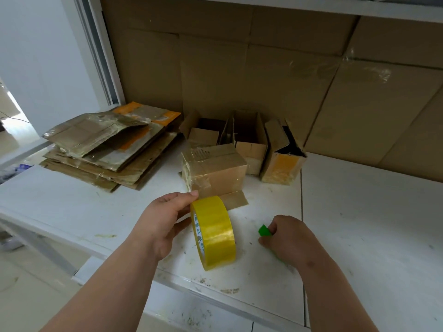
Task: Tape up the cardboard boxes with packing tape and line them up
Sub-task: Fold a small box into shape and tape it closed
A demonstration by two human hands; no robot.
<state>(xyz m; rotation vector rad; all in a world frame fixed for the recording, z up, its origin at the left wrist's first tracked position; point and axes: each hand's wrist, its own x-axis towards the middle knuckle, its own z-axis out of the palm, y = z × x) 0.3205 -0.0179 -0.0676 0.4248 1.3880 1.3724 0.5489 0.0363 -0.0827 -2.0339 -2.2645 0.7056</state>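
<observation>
- Left hand (165,221) grasps the glossy yellow tape roll (214,233), upright at frame centre.
- Right hand (285,238) pinches a small green tool (264,230).
- Taped, crinkly cardboard box (214,171) sits just above the roll, on the scuffed white table (359,224).
- Flattened boxes (105,144) are stacked at left.

Green object (264,230) mostly hidden inside right hand (285,238); identity unclear.

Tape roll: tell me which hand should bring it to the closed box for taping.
Left. The left hand already grips the yellow tape roll just before the closed box; the right hand holds a small green object.
</observation>
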